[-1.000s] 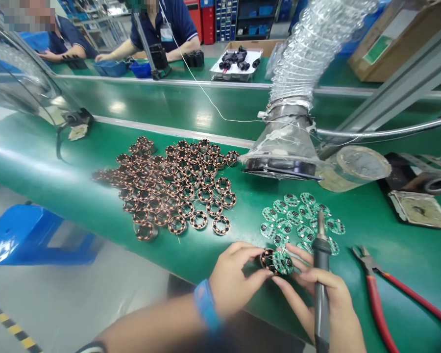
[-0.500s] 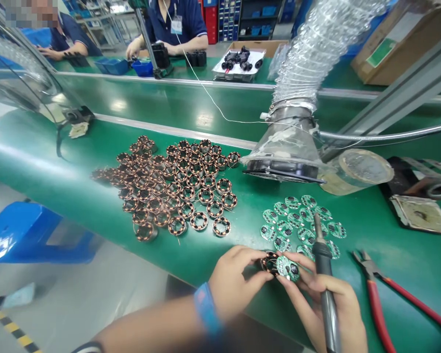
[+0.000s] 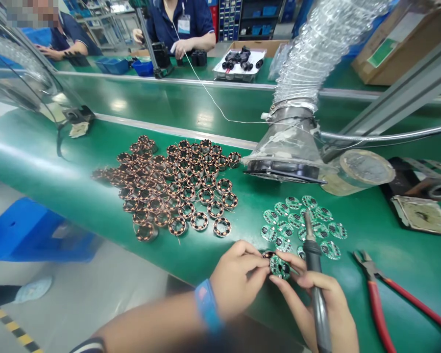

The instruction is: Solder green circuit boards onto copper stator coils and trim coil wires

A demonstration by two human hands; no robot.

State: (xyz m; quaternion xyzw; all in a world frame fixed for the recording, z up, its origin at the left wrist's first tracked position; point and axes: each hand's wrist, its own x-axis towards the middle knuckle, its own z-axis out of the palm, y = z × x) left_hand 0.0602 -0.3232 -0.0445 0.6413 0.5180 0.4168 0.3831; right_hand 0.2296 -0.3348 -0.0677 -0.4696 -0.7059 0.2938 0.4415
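Note:
My left hand [image 3: 235,277], with a blue band at the wrist, is closed at a copper-wound motor stator [image 3: 268,254], mostly hidden behind a round green circuit board [image 3: 278,267]. The thumb and fingertips of my right hand [image 3: 325,299] hold that board against the stator. A soldering iron [image 3: 318,289] also lies in my right hand, its tip pointing up and away over loose circuit boards [image 3: 297,220]. Many more copper-wound stators [image 3: 199,221] stand in a cluster left of my hands. Whether the board touches my left fingertips is hard to see.
Red-handled cutters [image 3: 371,274] lie at the right. A fume-extraction hood [image 3: 284,157] on a ribbed duct hangs behind the boards, beside a round translucent container [image 3: 360,171]. A soldering stand with a sponge [image 3: 422,215] is far right. Two people sit across the green bench.
The board has turned and shifted left, covering more of the stator. My right hand and the iron moved slightly left. Across the bench, a co-worker's hand moved to the black parts.

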